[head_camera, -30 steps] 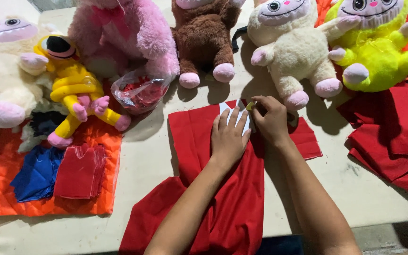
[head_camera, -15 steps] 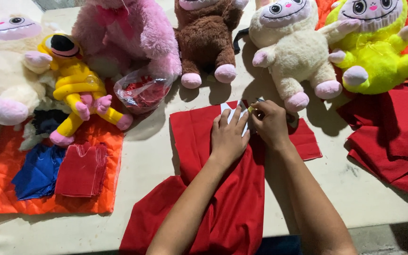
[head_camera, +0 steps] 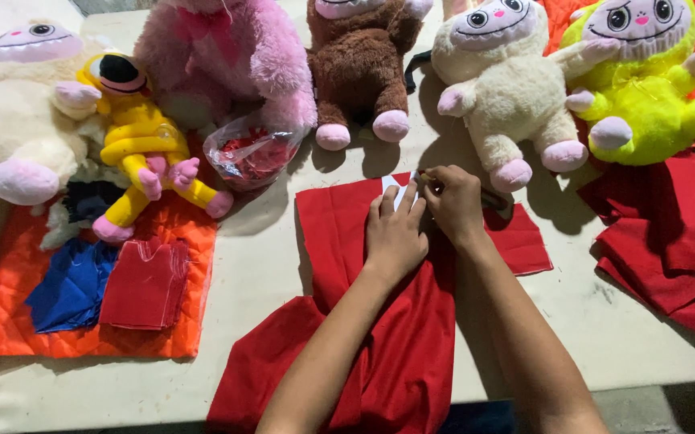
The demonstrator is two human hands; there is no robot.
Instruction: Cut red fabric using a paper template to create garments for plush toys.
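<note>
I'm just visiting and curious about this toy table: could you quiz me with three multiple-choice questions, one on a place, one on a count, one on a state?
1. Where does the stack of small red cut pieces lie?
A on the orange quilted mat
B on the yellow plush
C under the brown plush

2. How many plush toys lie along the table's far side?
A three
B six
C nine

3. How is the left hand placed?
A raised in the air
B flat on the red fabric
C inside the plastic bag

Answers: 1 A, the stack sits on the mat beside blue cloth. 2 B, six toys show. 3 B, its palm presses the fabric beside the right hand.
</note>
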